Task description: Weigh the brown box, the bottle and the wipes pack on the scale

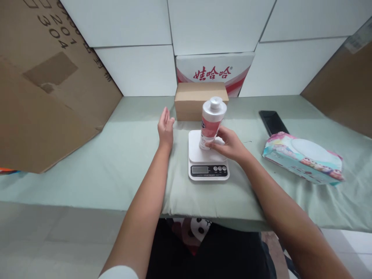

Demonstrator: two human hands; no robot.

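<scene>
A pale green cloth is covering the tabletop [95,162], which is running across the whole view in front of the person. A very large brown cardboard sheet [43,89] is leaning at the left side, and another brown cardboard piece [345,81] is standing at the far right. White panels [139,69] are forming the back wall, and a white and red printed carton [215,69] is sitting among them. Just in front of this carton, a small brown box [194,99] is resting on the cloth. At the right, a colourful tissue pack [305,157] is lying flat, and a black phone [273,122] is lying behind it, near but apart.

In the middle, a white kitchen scale [207,164] is sitting on the cloth, with its display and buttons facing the person. A white and pink bottle [212,122] is standing upright on the scale plate, slightly tilted, with its white cap on top.

The right hand [231,145] is grasping the lower part of the bottle, the fingers [216,144] wrapping around its base. The left hand [165,128] is hovering open to the left of the scale, its fingers released and holding nothing, palm turning toward the bottle.
</scene>
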